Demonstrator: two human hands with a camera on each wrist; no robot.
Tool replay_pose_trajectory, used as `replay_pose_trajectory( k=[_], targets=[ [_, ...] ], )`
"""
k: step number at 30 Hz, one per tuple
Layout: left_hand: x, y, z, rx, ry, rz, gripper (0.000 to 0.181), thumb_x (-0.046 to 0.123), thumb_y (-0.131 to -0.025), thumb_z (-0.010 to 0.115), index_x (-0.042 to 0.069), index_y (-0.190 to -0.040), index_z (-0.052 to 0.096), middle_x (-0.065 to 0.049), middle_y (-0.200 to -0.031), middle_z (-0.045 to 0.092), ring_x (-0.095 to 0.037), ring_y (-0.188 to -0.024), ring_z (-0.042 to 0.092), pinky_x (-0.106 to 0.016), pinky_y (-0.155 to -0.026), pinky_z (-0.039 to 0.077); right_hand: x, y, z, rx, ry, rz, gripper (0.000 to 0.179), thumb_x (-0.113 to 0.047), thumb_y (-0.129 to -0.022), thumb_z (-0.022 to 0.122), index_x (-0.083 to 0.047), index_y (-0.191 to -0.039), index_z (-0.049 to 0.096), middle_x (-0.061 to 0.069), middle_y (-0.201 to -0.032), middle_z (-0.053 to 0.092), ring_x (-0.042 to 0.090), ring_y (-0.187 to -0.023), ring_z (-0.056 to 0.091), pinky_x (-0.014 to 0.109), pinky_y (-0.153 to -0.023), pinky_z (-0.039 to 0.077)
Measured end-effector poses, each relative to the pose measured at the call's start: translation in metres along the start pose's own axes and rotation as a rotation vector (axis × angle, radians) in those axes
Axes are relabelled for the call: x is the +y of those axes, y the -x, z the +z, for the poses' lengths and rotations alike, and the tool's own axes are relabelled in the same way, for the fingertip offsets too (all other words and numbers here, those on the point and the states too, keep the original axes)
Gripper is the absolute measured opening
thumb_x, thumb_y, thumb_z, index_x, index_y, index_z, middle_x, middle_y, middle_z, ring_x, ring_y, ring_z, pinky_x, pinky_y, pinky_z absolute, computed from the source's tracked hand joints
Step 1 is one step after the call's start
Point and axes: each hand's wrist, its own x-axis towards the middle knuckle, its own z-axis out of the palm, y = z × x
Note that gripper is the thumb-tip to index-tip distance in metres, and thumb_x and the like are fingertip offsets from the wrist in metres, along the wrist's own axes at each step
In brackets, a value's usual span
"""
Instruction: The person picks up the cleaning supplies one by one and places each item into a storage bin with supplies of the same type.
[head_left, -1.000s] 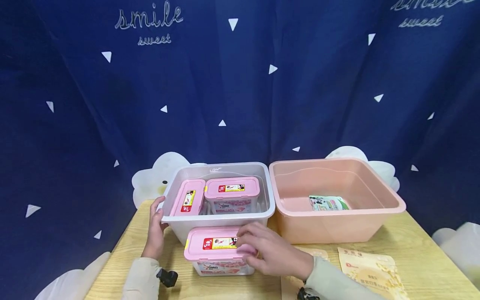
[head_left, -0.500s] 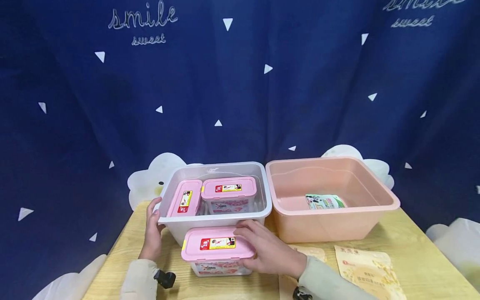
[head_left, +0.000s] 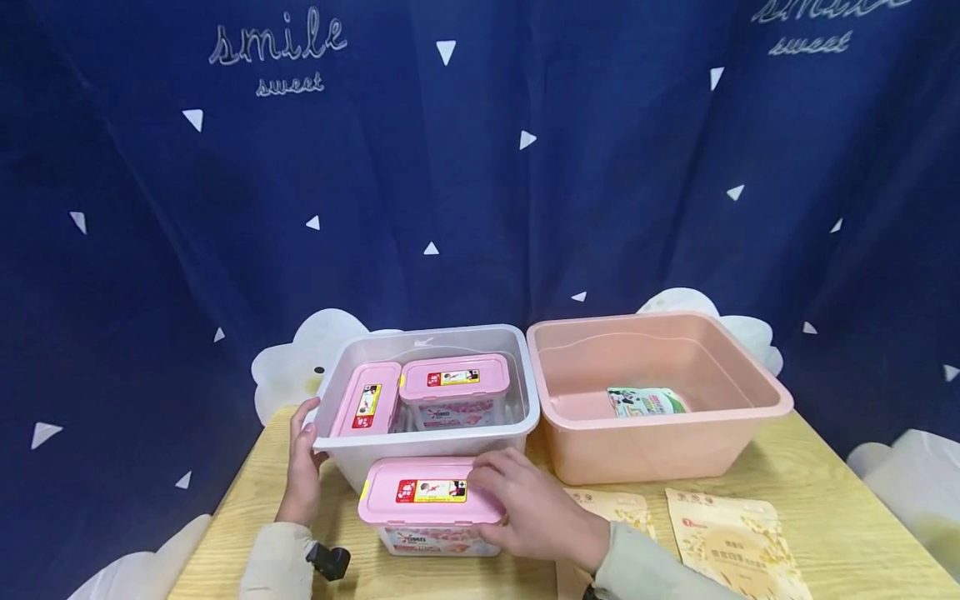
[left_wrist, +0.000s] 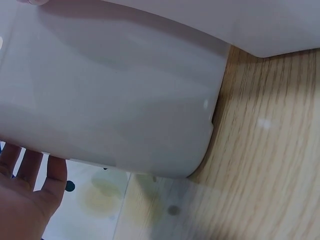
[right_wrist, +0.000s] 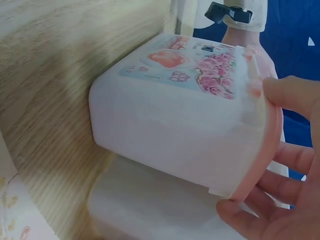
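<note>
A plastic box with a pink lid (head_left: 420,483) stands on the table against the near side of the white bin (head_left: 442,446). My right hand (head_left: 532,508) holds this box by the right end of its lid. In the right wrist view, the thumb (right_wrist: 292,95) lies on the lid's near edge and the fingers bend round its end. My left hand (head_left: 302,471) grips the left rim of the bin; its fingers (left_wrist: 30,170) pass under the rim in the left wrist view. Inside the bin sit two more pink-lidded boxes, one lengthwise (head_left: 367,398) and one crosswise (head_left: 453,375).
Right of the white bin stands a peach bin (head_left: 660,450) with a green and white packet (head_left: 645,402) in it. Two beige pouches lie on the table (head_left: 847,517): one at the right (head_left: 738,542), another partly under the right arm. A blue curtain (head_left: 480,167) hangs behind.
The whole scene has shifted slightly left in the head view. My right fingers have settled closer onto the lid's end. The box and the left hand keep their places by the bin.
</note>
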Motion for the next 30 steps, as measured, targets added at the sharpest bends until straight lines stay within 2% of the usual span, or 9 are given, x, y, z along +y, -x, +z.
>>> replay_pose_trajectory(
  k=[5,9,14,18,21,25,30],
  targets=[
    [-0.002,0.0,0.0,-0.005,0.014,0.0,0.048,0.041,-0.096,0.012,0.03,-0.141,0.018,-0.001,-0.141,0.028,-0.014,-0.116,0.037,-0.024,-0.083,0.035,0.001,-0.001,0.004,0.0,0.014,0.008,0.055,-0.04,-0.067,0.073,-0.019,-0.115,0.055,0.002,-0.122,0.052,0.016,-0.108,0.044,0.031,-0.089,0.043],
    [-0.002,-0.002,-0.001,0.004,0.019,0.006,0.048,0.042,-0.095,0.012,0.031,-0.141,0.018,0.0,-0.141,0.028,-0.013,-0.116,0.037,-0.026,-0.084,0.034,-0.001,-0.009,0.007,-0.019,0.065,0.017,0.067,-0.05,-0.066,0.071,-0.018,-0.122,0.052,-0.001,-0.121,0.053,0.016,-0.106,0.044,0.03,-0.085,0.043],
    [-0.003,-0.003,-0.001,-0.001,-0.003,0.002,0.047,0.043,-0.095,0.012,0.033,-0.141,0.018,0.002,-0.143,0.028,-0.012,-0.117,0.036,-0.028,-0.086,0.033,-0.004,-0.015,0.011,-0.064,0.092,0.109,0.076,-0.058,-0.06,0.072,-0.017,-0.122,0.053,-0.005,-0.12,0.051,0.013,-0.102,0.041,0.028,-0.084,0.04],
    [-0.001,-0.004,0.0,-0.006,0.009,0.004,0.047,0.042,-0.095,0.012,0.032,-0.141,0.018,0.002,-0.142,0.028,-0.012,-0.116,0.037,-0.026,-0.085,0.034,-0.007,-0.015,0.013,-0.05,0.054,0.141,0.077,-0.058,-0.056,0.074,-0.017,-0.119,0.055,-0.006,-0.115,0.05,0.012,-0.1,0.041,0.028,-0.083,0.04],
    [0.001,-0.006,0.0,-0.006,0.033,0.028,0.047,0.041,-0.096,0.012,0.03,-0.141,0.019,0.001,-0.14,0.028,-0.012,-0.115,0.037,-0.026,-0.084,0.034,-0.007,-0.015,0.014,-0.042,0.014,0.148,0.082,-0.056,-0.055,0.075,-0.015,-0.122,0.053,-0.005,-0.112,0.05,0.011,-0.097,0.044,0.026,-0.081,0.042],
    [0.001,-0.006,0.0,-0.005,0.032,0.025,0.047,0.041,-0.096,0.012,0.029,-0.141,0.019,0.0,-0.139,0.029,-0.012,-0.113,0.039,-0.026,-0.084,0.034,-0.005,-0.016,0.017,-0.1,-0.047,0.166,0.087,-0.055,-0.054,0.075,-0.014,-0.126,0.047,-0.007,-0.105,0.054,0.008,-0.092,0.046,0.023,-0.078,0.042],
    [-0.002,-0.004,-0.001,0.005,0.014,0.0,0.048,0.043,-0.095,0.011,0.032,-0.141,0.018,0.002,-0.141,0.029,-0.011,-0.115,0.038,-0.025,-0.085,0.034,-0.007,-0.019,0.02,-0.165,-0.102,0.186,0.08,-0.05,-0.052,0.075,-0.018,-0.119,0.047,-0.01,-0.101,0.053,0.006,-0.091,0.045,0.022,-0.081,0.041]
  ],
)
